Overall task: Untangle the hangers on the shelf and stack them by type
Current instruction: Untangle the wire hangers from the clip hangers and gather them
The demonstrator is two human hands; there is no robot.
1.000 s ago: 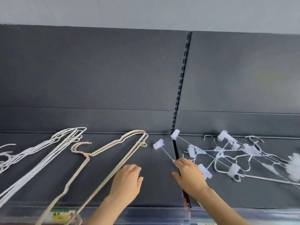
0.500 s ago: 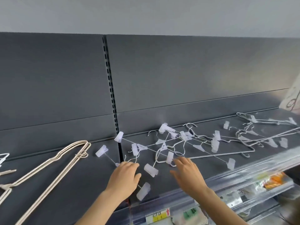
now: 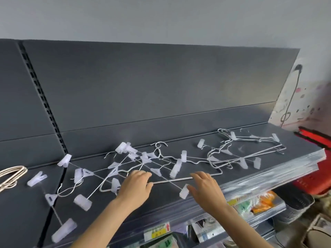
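Our left hand (image 3: 135,187) lies on the tangled clip hangers (image 3: 145,159) (we cannot tell if its grip clamps any), the right hand (image 3: 206,188) with its grip apart.

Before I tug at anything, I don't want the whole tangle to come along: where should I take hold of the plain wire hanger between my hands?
Probably its straight bottom bar, pinched from above, coming from the front of the shelf. That stretch lies flat and bare between your left hand and right hand, while clip hangers cross its shoulders and hook.
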